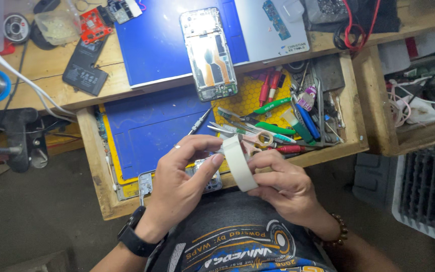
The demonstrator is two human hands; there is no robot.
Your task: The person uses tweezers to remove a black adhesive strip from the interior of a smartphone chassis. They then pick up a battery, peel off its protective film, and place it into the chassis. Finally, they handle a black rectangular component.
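Left hand: your left hand [179, 184] sits nearest you, above your lap, its fingers curled and the thumb and forefinger tips pinched against the edge of the tape roll [239, 162]; a black watch [136, 235] is on that wrist.
Right hand: your right hand [284, 184] cups the roll from the other side, fingers closed around its lower rim; a bead bracelet [339, 235] shows at the wrist.
Tape roll: white, held on edge between both hands, just over the front lip of the open wooden drawer [92, 161].
Drawer: a blue mat [149, 126] lies on its left, a yellow honeycomb mat [245, 98] under a heap of tools on its right, with scissors [258, 138] just beyond the roll.
Bench: an opened phone [208, 53] lies face down, overlapping the far blue mat [152, 45]; a dark battery [85, 68] rests to its left.
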